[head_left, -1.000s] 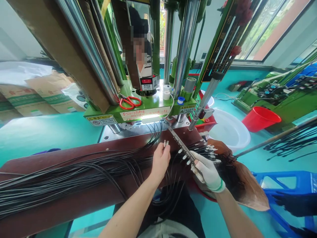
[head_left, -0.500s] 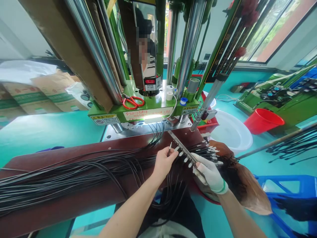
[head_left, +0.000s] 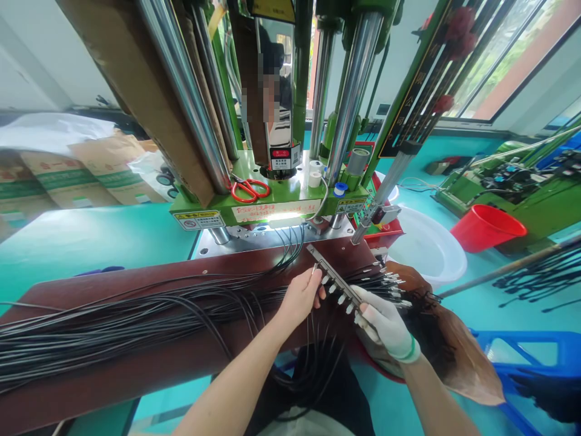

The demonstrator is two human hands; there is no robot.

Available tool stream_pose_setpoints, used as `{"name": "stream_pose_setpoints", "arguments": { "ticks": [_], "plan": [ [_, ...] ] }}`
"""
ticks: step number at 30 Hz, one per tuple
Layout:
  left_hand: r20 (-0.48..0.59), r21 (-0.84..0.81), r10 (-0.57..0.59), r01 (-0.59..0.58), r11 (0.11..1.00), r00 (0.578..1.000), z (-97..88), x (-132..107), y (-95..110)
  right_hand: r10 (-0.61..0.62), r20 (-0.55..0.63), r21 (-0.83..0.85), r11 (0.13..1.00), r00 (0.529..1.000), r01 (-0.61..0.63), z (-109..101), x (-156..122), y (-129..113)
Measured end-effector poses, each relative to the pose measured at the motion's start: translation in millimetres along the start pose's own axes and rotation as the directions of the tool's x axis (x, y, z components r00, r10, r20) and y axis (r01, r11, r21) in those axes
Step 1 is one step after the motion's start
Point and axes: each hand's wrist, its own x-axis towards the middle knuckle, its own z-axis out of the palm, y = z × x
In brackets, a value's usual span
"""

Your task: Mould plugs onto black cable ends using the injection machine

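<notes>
The left hand [head_left: 297, 300] has closed in on the metal jig bar [head_left: 336, 280]. A second ago it held its cable plug [head_left: 314, 269] up and clear of the bar, and now that plug sits right against the bar's far upper end. The left hand is bare, with thumb and fingertips pinched tight on the plug. The right hand [head_left: 385, 321], in a white glove, has hardly shifted and is wrapped around the bar's near lower end, holding it slanted. Several plugs already sit in a row along the bar's near edge, their leads hanging down below it. A spray of loose plug ends [head_left: 391, 283] lies just to the right of the bar, over crumpled brown paper [head_left: 463, 363]. Left of the bar, a thick bundle of black cables [head_left: 136, 315] stretches across the dark brown tabletop [head_left: 158, 363]. Beyond the bar stands the green press [head_left: 281, 203] with red scissors [head_left: 249, 189] lying on its ledge. Farther right of the bar are a white basin [head_left: 431, 248] and a red bucket [head_left: 488, 227].
</notes>
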Motion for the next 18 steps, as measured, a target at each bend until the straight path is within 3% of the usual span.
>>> {"name": "stream_pose_setpoints", "arguments": {
  "ticks": [5,7,13,18],
  "plan": [
    [0.226,-0.175,-0.101,0.143,0.974,0.969,-6.5,1.4,5.2,-0.033,0.036,0.037,0.999,0.999,0.032,-2.2,-0.1,-2.9],
    [0.269,-0.215,-0.102,0.163,0.963,0.958,-6.9,2.6,6.1,-0.036,0.053,0.038,0.999,0.998,0.034,-3.3,0.2,-3.7],
    [0.300,-0.229,-0.132,0.206,0.951,0.945,-10.6,4.6,4.8,-0.030,0.067,-0.010,0.999,0.997,0.030,-2.3,0.7,-1.4],
    [0.240,-0.205,-0.154,0.205,0.957,0.958,-12.5,5.7,2.9,-0.075,0.057,-0.077,0.994,0.996,0.079,0.2,0.6,6.8]
  ]
}}
